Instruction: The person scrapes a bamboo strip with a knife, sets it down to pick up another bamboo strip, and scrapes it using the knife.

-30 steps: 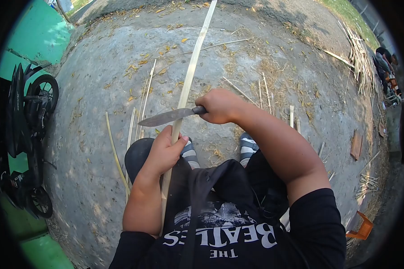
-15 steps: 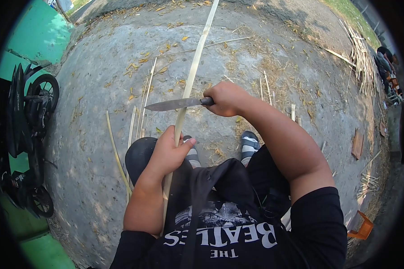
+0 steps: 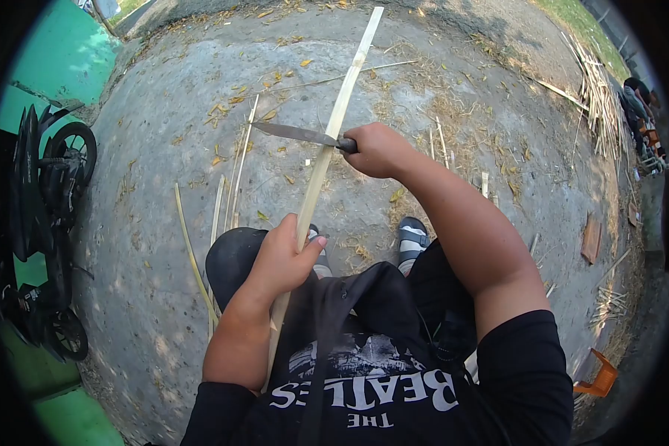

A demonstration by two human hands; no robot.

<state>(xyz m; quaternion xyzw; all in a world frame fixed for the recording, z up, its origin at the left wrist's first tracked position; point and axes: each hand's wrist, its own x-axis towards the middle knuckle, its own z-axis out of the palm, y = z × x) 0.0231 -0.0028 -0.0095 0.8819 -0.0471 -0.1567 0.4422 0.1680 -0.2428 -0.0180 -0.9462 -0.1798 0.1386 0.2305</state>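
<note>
A long pale bamboo strip (image 3: 321,172) slants up and away from my lap, its far end showing near the top of the head view. My left hand (image 3: 284,256) is closed around its lower part, thumb laid along the near side. In my right hand (image 3: 375,151) is the dark handle of a knife (image 3: 296,134). The broad blade lies across the strip well above my left hand, its tip pointing left. Blade and strip appear to touch.
Thin bamboo strips (image 3: 193,253) lie on the concrete left of my knee. A large pile of strips (image 3: 598,97) is at the far right, near a person (image 3: 635,111). A motorcycle (image 3: 48,238) stands at left. An orange plastic object (image 3: 598,375) sits at lower right.
The knife has moved farther up the strip, its tip now angled more away from me. The strip's far end has come into view, and its broad face shows more.
</note>
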